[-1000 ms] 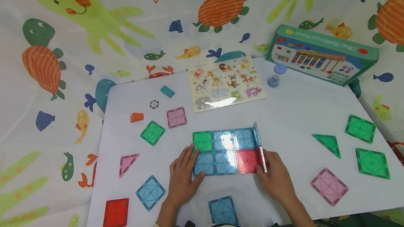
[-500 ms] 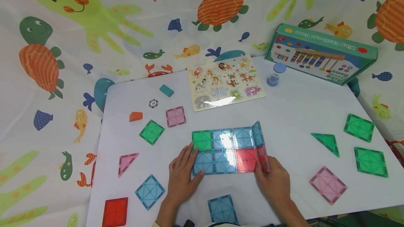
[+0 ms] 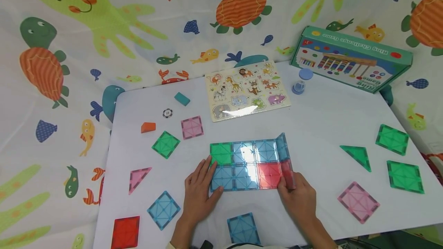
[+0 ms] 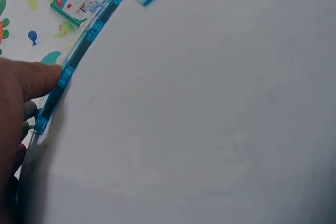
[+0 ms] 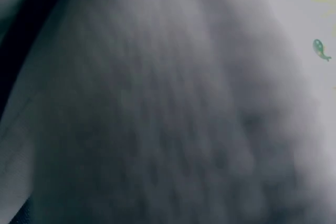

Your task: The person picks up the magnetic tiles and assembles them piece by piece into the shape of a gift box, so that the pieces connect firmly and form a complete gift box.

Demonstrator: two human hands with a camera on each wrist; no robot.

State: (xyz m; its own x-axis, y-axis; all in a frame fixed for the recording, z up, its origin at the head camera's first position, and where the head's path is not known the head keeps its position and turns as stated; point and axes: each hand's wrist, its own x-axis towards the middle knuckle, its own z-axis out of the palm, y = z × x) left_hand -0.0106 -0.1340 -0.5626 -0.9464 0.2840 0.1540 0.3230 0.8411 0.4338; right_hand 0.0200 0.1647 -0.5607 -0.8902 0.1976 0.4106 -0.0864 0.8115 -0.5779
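Note:
Translucent magnetic tiles form a two-row panel on the table: a green tile [image 3: 221, 154] at its far left corner, several blue tiles [image 3: 222, 178], and a red tile [image 3: 269, 175] at the near right. Along the right side, a blue tile [image 3: 283, 146] and a pinkish-red tile [image 3: 288, 174] stand tilted outward. My left hand [image 3: 199, 187] rests at the panel's left edge, fingers extended, thumb at the near edge; the left wrist view shows the thumb [image 4: 42, 80] touching a blue edge. My right hand [image 3: 299, 199] pinches the tilted pinkish-red tile. Cloth blurs the right wrist view.
Loose tiles lie around: a pink square [image 3: 358, 202] and green square [image 3: 405, 176] on the right, a red square [image 3: 125, 232] and blue square [image 3: 164, 210] on the left, another blue tile [image 3: 243, 228] in front. An animal puzzle board [image 3: 247, 91] and game box [image 3: 351, 58] stand behind.
The right-side pair of tiles has leaned from nearly upright to tilted outward to the right, my right hand turning with it. My left hand has stayed at the panel's left edge.

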